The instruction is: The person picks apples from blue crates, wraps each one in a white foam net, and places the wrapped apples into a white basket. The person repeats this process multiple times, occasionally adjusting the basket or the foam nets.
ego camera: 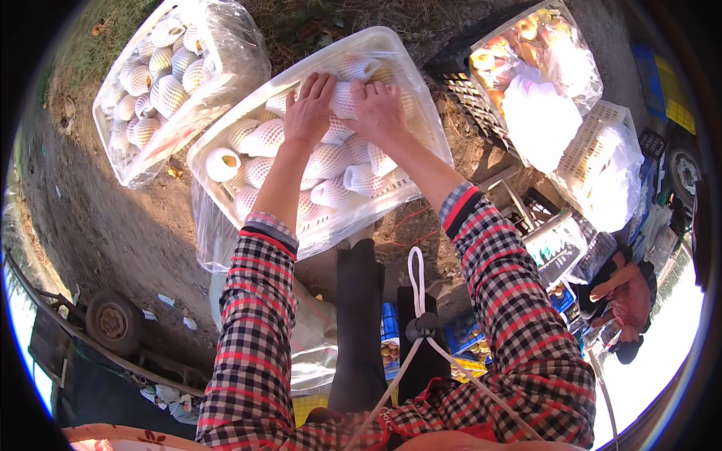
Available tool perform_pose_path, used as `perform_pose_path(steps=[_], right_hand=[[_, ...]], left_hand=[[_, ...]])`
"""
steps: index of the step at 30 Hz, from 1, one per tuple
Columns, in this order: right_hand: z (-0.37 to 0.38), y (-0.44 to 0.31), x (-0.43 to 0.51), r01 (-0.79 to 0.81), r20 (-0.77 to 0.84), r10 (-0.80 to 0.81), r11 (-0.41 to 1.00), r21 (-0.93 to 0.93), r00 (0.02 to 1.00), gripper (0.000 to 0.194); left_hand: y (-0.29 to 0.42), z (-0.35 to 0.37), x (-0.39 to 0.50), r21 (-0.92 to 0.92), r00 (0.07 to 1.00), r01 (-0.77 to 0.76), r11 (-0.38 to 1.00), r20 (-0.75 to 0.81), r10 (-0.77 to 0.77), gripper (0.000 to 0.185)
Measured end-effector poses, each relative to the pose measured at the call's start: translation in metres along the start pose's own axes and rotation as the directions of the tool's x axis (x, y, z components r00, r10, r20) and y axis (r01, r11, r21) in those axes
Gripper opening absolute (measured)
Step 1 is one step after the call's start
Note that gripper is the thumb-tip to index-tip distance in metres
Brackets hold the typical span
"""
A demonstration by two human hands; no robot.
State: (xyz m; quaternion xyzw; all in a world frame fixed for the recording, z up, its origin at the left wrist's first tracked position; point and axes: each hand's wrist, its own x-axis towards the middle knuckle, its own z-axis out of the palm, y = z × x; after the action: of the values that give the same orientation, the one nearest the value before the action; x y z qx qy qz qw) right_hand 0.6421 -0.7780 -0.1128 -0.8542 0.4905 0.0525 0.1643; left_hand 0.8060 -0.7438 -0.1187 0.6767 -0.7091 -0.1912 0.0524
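A white plastic crate [420, 183], lined with clear plastic film, stands before me full of fruit in white foam net sleeves. My left hand [309, 110] and my right hand [379, 113] are both inside it, towards the far side. Between them is a foam-sleeved fruit [342, 101], with my fingers on either side of it. Another sleeved fruit [356, 66] lies just beyond. At the crate's left end, a sleeve [223, 164] turns its open end up, showing yellow inside. My palms hide some of the fruit beneath.
A second film-lined crate [186, 144] of sleeved fruit stands left. To the right are a black crate [471, 93] of unsleeved fruit and a white crate [581, 144] with plastic bags. Another person [623, 290] sits far right. A vehicle wheel [113, 323] is at lower left.
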Motion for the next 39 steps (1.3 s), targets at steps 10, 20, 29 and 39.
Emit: perform_pose_path(steps=[10, 20, 29, 39], right_hand=[[-0.01, 0.044, -0.029, 0.005, -0.224, 0.321, 0.564, 0.826, 0.92, 0.082], [-0.034, 0.024, -0.047, -0.311, -0.016, 0.46, 0.625, 0.716, 0.888, 0.079], [-0.062, 0.023, -0.052, -0.579, 0.301, 0.498, 0.638, 0.508, 0.813, 0.085], [-0.063, 0.014, -0.028, -0.599, 0.248, 0.575, 0.571, 0.561, 0.78, 0.091]], left_hand=[[0.013, -0.013, 0.051, -0.272, 0.98, -0.163, 0.948, -0.159, 0.123, 0.038], [0.032, 0.011, 0.067, 0.09, 0.985, -0.114, 0.989, -0.118, 0.124, 0.037], [0.067, 0.003, 0.114, 0.332, 0.982, -0.19, 0.924, 0.063, 0.179, 0.017], [0.052, -0.047, 0.131, -0.393, 0.913, -0.373, 0.841, -0.315, 0.258, 0.014]])
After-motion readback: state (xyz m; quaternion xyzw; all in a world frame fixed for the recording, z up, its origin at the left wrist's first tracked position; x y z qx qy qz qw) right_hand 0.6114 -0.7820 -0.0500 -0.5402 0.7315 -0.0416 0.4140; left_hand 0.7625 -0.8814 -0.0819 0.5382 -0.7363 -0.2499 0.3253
